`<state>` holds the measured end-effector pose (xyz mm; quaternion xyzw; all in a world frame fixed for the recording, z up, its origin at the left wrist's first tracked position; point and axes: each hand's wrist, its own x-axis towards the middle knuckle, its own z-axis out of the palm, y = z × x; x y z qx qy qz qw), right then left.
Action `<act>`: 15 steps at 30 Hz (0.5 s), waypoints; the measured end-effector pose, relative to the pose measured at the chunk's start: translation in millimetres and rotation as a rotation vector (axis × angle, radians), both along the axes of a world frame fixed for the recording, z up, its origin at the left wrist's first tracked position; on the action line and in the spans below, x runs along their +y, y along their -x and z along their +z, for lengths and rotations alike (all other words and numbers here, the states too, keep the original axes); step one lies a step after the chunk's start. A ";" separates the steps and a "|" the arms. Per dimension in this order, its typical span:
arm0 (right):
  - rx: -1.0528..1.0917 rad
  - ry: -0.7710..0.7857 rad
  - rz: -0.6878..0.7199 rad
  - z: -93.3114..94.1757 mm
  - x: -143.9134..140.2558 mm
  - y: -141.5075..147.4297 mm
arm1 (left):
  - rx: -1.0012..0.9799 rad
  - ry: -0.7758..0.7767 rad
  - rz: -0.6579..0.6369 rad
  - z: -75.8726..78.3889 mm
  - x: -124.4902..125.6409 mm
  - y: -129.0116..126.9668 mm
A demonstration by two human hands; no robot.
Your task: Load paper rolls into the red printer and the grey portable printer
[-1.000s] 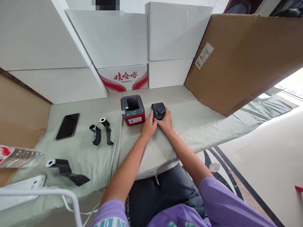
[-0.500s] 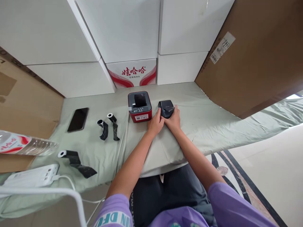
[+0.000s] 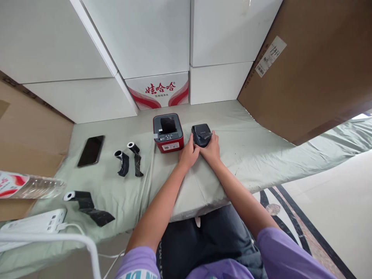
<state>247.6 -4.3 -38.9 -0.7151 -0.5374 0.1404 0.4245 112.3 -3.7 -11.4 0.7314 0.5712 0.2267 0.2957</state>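
Resting on the pale green cloth-covered table (image 3: 250,151), a small black boxy printer (image 3: 201,134) was gripped from both sides: the left hand (image 3: 188,154) was closed on its near-left corner, the right hand (image 3: 211,149) on its right edge, just beside a red-and-grey label printer (image 3: 168,133)
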 end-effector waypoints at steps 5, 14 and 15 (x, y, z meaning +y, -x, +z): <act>-0.013 -0.020 0.016 -1.3 -0.2 1.0 | -0.001 -0.001 -0.014 -2.4 3.7 0.2; -0.033 -0.006 0.016 3.5 0.4 2.9 | 0.103 -0.028 0.040 -2.1 8.0 -6.7; -0.037 -0.009 0.021 3.8 0.5 2.8 | 0.099 -0.036 0.040 -2.1 8.4 -7.0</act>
